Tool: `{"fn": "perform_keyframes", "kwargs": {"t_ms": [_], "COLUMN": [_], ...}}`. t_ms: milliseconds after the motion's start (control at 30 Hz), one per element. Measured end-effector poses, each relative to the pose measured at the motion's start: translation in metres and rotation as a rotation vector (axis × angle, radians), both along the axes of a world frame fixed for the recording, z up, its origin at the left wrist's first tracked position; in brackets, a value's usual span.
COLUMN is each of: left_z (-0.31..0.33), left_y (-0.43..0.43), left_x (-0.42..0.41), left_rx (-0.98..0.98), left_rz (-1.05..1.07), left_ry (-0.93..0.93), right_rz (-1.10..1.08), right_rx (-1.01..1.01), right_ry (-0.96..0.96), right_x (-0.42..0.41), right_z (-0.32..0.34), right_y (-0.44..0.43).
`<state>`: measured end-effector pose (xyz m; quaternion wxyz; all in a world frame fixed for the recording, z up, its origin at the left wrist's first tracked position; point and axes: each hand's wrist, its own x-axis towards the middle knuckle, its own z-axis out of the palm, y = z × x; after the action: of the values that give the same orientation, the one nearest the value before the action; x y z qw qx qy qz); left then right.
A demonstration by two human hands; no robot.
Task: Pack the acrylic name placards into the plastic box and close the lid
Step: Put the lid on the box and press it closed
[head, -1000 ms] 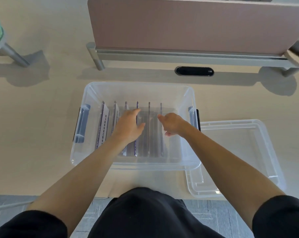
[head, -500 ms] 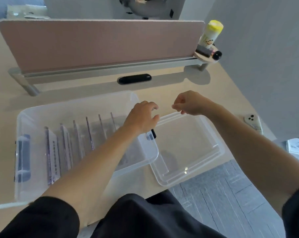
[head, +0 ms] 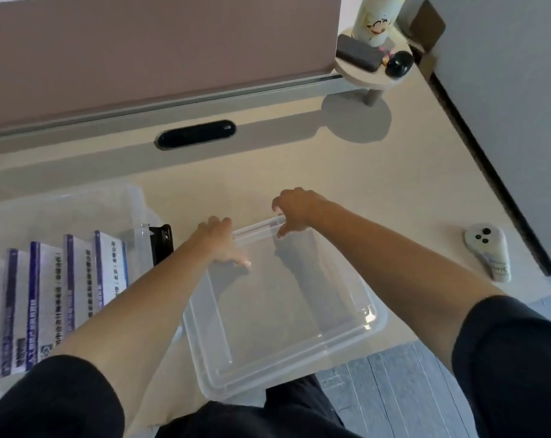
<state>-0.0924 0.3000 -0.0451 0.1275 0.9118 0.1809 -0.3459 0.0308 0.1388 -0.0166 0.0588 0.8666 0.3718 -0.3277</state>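
Lid (head: 283, 311) lies right of the box (head: 132, 200)
Left hand (head: 219, 240) and right hand (head: 294, 207) each grip its far rim; box sits leftward, nearer the left hand.

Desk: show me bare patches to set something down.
Bare desk lies between the black grommet and the lid, and between the lid and the white remote. Crowded on the left: the box of placards sits beside the lid, gripped by the left hand and right hand.
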Motion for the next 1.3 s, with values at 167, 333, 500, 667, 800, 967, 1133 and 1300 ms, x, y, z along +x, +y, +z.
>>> {"fn": "perform_keyframes", "kwargs": {"t_ms": [167, 333, 500, 667, 800, 967, 1133, 1300], "left_z": [-0.016, -0.020, -0.014, 0.004, 0.041, 0.113, 0.174, 0.226], "left_y": [-0.005, -0.001, 0.002, 0.002, 0.002, -0.012, -0.028, -0.029], "left_x": [0.008, 0.016, 0.018, 0.017, 0.018, 0.011, -0.027, -0.085], "left_rx": [0.094, 0.051, -0.042, -0.121, -0.177, -0.238, -0.400, -0.523], "left_rz": [0.019, 0.076, 0.154, 0.169, 0.183, 0.048, 0.027, -0.107], "left_ry": [-0.026, 0.005, -0.005, -0.020, -0.140, -0.266, -0.351, -0.553], "right_rz": [0.166, 0.246, 0.204, 0.096, 0.036, -0.033, -0.086, -0.141], "right_rx": [-0.002, 0.002, -0.031, 0.004, 0.042, 0.025, 0.025, 0.073], "right_ry": [-0.008, -0.032, 0.079, 0.246, 0.187, 0.040, -0.153, -0.348], "right_x": [0.014, 0.022, 0.028, 0.032, 0.037, 0.027, -0.041, -0.129], "right_z": [-0.034, -0.043, -0.039, -0.014, 0.029, 0.108, 0.202, 0.273], "right_y": [0.005, 0.008, 0.007, -0.003, -0.012, -0.038, -0.066, -0.085]}}
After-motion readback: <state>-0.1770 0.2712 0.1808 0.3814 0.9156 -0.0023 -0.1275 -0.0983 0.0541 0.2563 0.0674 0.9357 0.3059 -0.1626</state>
